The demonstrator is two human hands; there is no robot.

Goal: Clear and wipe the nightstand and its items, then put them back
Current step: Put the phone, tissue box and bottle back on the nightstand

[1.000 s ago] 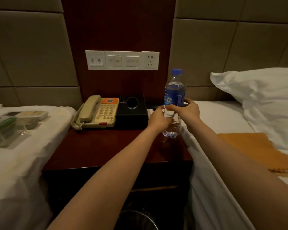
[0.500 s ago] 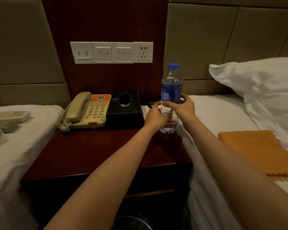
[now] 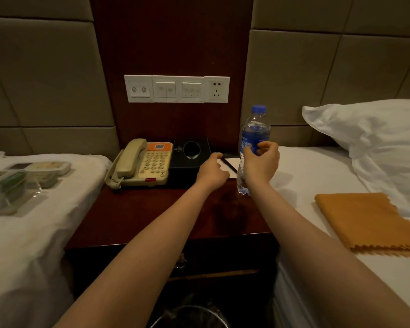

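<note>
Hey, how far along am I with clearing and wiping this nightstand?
Early. Done: nothing plainly; the orange cloth lies flat on the right bed. In hand: right hand grips the water bottle; left hand is at the notepad. Left: phone, tissue box, notepad and pen to clear, then wiping and returning.

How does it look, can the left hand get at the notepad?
Probably yes: the left hand sits at the left edge of the notepad, only the pen lies on it, and the right hand holds the bottle to its right.
</note>
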